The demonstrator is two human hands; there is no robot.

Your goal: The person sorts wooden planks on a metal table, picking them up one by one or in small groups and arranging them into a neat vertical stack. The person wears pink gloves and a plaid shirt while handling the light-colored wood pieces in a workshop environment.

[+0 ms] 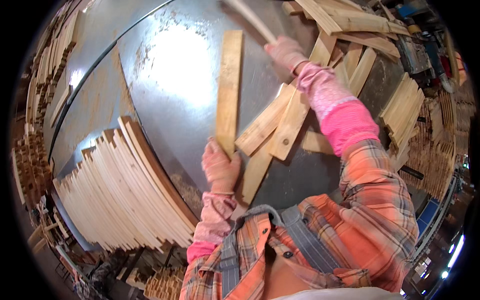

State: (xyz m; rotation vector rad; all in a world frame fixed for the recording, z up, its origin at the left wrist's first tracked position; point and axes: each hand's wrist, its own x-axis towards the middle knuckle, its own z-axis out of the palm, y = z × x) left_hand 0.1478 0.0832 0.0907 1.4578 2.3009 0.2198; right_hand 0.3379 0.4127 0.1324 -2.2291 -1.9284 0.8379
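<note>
My left hand (220,167), in a pinkish glove, grips the near end of a flat wooden board (229,90) that points away from me over the metal table (170,110). Farther off to the right, my gloved right hand (286,53) is closed around the near end of a narrow wooden strip (250,19), whose far end is blurred and runs out at the top. Between my arms, several loose boards (288,130) lie crossed over one another, some partly hidden under my right forearm.
A tight row of wooden strips (115,195) stands at the left on the table. More boards (345,22) are heaped at the far right, with a stack (402,112) right of my sleeve. A dark curved line (95,70) crosses the table at the left. Machinery (425,50) stands far right.
</note>
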